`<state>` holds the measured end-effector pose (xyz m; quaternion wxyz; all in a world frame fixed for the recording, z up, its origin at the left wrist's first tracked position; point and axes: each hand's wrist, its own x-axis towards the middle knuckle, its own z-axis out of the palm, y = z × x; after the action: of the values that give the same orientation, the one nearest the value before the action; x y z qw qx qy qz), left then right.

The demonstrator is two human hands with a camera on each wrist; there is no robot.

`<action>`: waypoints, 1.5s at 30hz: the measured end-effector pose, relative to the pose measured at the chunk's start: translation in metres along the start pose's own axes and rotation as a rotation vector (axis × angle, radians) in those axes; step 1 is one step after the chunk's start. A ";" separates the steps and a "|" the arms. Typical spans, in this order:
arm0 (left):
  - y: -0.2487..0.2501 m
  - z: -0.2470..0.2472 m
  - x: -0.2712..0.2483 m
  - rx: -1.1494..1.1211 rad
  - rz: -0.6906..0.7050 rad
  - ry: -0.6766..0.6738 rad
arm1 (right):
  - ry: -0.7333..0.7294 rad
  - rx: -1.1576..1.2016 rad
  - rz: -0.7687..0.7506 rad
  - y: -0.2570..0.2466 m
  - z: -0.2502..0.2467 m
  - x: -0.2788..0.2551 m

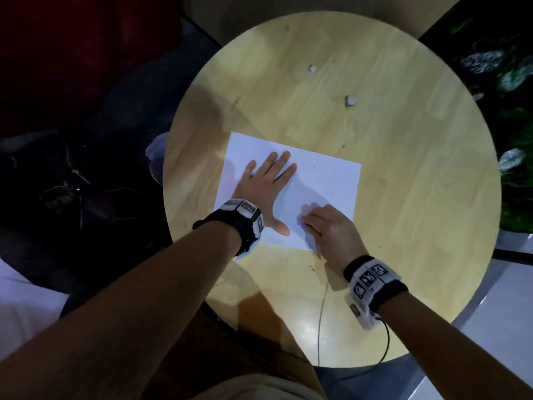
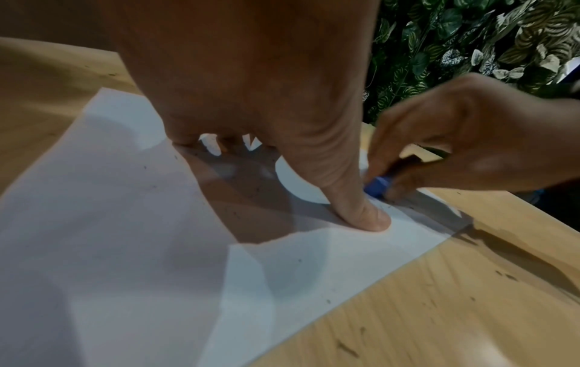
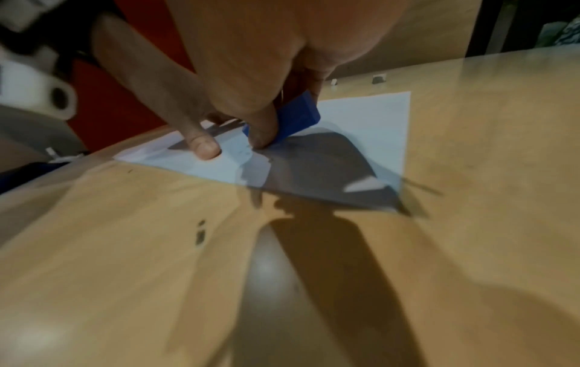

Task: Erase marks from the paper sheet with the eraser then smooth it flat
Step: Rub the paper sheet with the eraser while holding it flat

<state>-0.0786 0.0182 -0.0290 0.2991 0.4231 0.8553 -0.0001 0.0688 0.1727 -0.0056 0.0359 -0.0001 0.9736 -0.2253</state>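
Observation:
A white paper sheet (image 1: 326, 180) lies on the round wooden table (image 1: 403, 197). My left hand (image 1: 266, 187) rests flat on the sheet's left half, fingers spread straight, thumb pressing near the front edge. My right hand (image 1: 326, 226) pinches a blue eraser (image 3: 296, 115) and holds its lower edge against the paper near the front edge, just right of the left thumb (image 2: 367, 216). The eraser (image 2: 378, 186) also shows as a blue tip in the left wrist view. Small dark specks dot the paper (image 2: 125, 223).
Two small white scraps (image 1: 312, 68) (image 1: 351, 101) lie on the far part of the table. A thin cable (image 1: 320, 321) runs over the table's near edge. Leafy plants (image 1: 513, 70) stand at the right. Dark floor with wires lies to the left.

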 end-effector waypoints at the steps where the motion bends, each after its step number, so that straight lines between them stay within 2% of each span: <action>1: -0.001 0.001 0.000 -0.013 0.000 0.005 | -0.031 0.004 -0.002 0.002 -0.003 -0.009; 3: -0.001 0.001 0.001 -0.024 0.000 0.007 | -0.055 -0.008 -0.009 0.005 -0.008 -0.004; 5: -0.001 0.001 0.001 -0.013 0.001 0.007 | -0.031 -0.020 -0.003 0.001 -0.005 0.023; 8: -0.003 0.002 0.000 -0.014 0.000 0.017 | 0.031 -0.002 0.106 -0.007 0.006 0.072; 10: -0.007 0.004 0.001 -0.039 -0.008 0.029 | 0.046 0.035 0.188 -0.014 0.012 0.081; 13: -0.008 0.005 0.000 -0.047 -0.001 0.057 | 0.061 0.056 0.152 -0.024 0.013 0.050; 17: -0.002 0.000 -0.001 -0.051 -0.008 0.046 | -0.021 0.067 0.095 -0.023 0.005 0.006; 19: -0.003 0.000 -0.002 -0.055 -0.006 0.026 | -0.027 0.050 0.098 -0.017 0.003 0.018; 24: -0.008 0.001 -0.001 -0.054 -0.011 0.018 | 0.092 0.080 0.289 -0.007 0.010 0.075; 27: -0.011 0.004 0.000 -0.084 -0.005 0.041 | 0.085 0.070 0.220 -0.018 0.015 0.058; 30: -0.011 0.005 0.000 -0.081 0.010 0.057 | -0.019 0.074 0.087 -0.027 0.017 0.028; 32: -0.011 0.004 0.001 -0.079 0.010 0.053 | -0.057 0.048 0.047 -0.021 0.014 0.036; 34: -0.009 0.003 0.002 -0.071 0.010 0.036 | -0.038 0.007 0.069 -0.011 0.012 0.058; 36: -0.009 0.002 0.001 -0.064 0.004 0.024 | 0.034 0.011 0.154 -0.008 0.011 0.076; 38: -0.009 0.001 0.001 -0.069 0.004 0.026 | 0.094 0.070 0.261 -0.013 0.013 0.076; 40: -0.009 0.002 0.001 -0.083 0.012 0.043 | 0.089 0.107 0.300 -0.024 0.019 0.060; 43: -0.011 0.003 0.002 -0.088 0.012 0.062 | -0.044 0.125 0.205 -0.037 0.018 0.037; 45: -0.010 0.003 0.002 -0.089 0.016 0.058 | -0.075 0.083 0.133 -0.029 0.013 0.046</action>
<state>-0.0857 0.0124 -0.0354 0.2928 0.4159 0.8594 0.0524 0.0230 0.1399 -0.0082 0.0871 0.0578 0.9593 -0.2623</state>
